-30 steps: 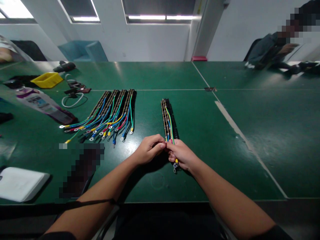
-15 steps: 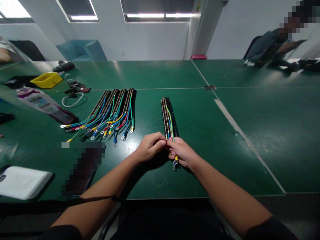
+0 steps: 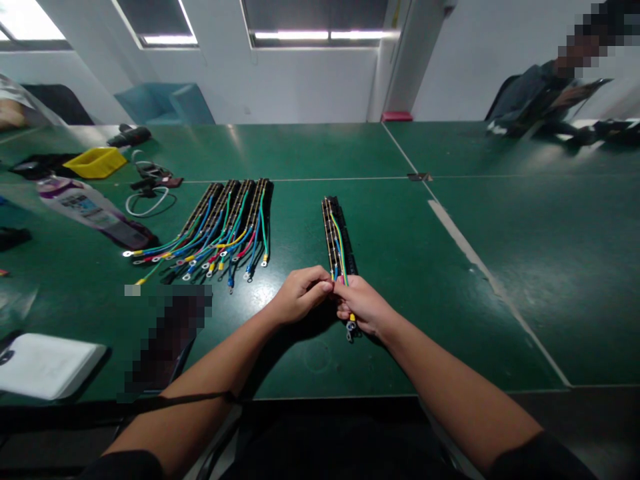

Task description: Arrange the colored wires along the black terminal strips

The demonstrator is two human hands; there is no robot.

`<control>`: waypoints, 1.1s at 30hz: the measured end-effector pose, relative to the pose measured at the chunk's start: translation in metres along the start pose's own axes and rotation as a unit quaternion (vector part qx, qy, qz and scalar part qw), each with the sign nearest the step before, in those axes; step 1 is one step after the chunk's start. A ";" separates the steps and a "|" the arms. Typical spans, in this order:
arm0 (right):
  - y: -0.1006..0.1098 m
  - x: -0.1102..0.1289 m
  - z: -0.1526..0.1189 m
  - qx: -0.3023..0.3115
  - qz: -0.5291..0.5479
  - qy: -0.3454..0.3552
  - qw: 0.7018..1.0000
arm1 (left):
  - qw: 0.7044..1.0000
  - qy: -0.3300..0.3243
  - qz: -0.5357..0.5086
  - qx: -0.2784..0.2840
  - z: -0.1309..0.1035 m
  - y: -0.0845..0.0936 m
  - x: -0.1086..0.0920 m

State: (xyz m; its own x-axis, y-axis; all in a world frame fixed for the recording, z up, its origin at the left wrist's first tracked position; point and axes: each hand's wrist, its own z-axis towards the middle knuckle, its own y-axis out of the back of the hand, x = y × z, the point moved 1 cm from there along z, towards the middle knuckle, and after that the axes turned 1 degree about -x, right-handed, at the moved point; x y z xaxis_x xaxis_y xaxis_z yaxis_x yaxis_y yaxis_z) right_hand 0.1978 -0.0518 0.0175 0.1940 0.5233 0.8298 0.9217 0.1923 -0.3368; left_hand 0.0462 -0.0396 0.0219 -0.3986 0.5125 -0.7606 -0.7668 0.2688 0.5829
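A long black terminal strip (image 3: 327,230) with brass-coloured contacts lies lengthwise before me. Blue and yellow-green wires run along it toward me. My right hand (image 3: 363,300) is closed around the wire bundle at the strip's near end, and ring terminals (image 3: 351,327) with a yellow sleeve stick out below the fingers. Thumb and forefinger of my left hand (image 3: 306,292) are pinched together against the right fingertips; what lies between them is hidden. To the left, several similar terminal strips (image 3: 257,203) lie side by side, their coloured wires (image 3: 240,243) fanned toward me.
On the green table (image 3: 400,267) at left are a bottle (image 3: 95,210), a yellow tray (image 3: 96,162), a cable (image 3: 147,203), a white box-like object (image 3: 50,365) and a dark blurred-out flat object (image 3: 167,340). A person (image 3: 537,93) sits at the far right.
The view has shifted very slightly. Both hands and the terminal strip keep nearly the same position and grip.
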 end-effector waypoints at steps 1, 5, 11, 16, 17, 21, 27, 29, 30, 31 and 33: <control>0.000 0.000 0.000 -0.001 -0.002 0.002 1.000 | 1.000 0.002 -0.001 0.001 0.000 0.000 0.000; 0.000 0.002 -0.001 -0.012 0.000 -0.011 1.000 | 1.000 -0.007 -0.012 -0.006 -0.002 0.002 -0.002; 0.001 0.005 -0.002 -0.012 0.022 -0.024 0.999 | 0.999 -0.034 -0.018 -0.018 -0.002 0.001 -0.002; 0.001 0.001 -0.001 -0.002 0.010 -0.003 1.000 | 1.000 -0.016 -0.008 -0.007 -0.001 0.001 -0.002; 0.001 0.000 -0.001 0.000 0.007 -0.001 1.000 | 1.000 -0.012 -0.006 -0.004 -0.001 0.001 -0.002; 0.002 0.000 0.000 0.000 0.000 -0.004 1.000 | 1.000 -0.010 -0.010 0.002 -0.001 0.001 -0.002; 0.002 0.003 -0.001 -0.008 0.010 -0.013 1.000 | 1.000 -0.012 -0.015 0.002 -0.003 0.001 -0.002; 0.001 0.003 -0.001 -0.010 0.012 -0.014 1.000 | 1.000 -0.015 -0.008 0.001 -0.002 0.001 -0.002; 0.001 0.003 -0.001 -0.010 0.013 -0.015 1.000 | 1.000 -0.019 -0.004 0.001 -0.002 0.001 -0.002; 0.001 0.003 -0.001 -0.010 0.014 -0.016 1.000 | 1.000 -0.025 0.000 -0.002 -0.002 0.001 -0.002; 0.001 0.003 -0.001 -0.010 0.015 -0.019 1.000 | 0.999 -0.035 0.008 -0.010 -0.003 0.002 -0.003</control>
State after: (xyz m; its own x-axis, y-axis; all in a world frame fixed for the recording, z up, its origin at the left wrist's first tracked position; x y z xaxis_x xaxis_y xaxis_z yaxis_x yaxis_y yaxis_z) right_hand 0.2002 -0.0509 0.0204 0.2096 0.5603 0.8013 0.9220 0.1595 -0.3527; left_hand 0.0445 -0.0428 0.0240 -0.3751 0.5720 -0.7295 -0.7711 0.2442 0.5880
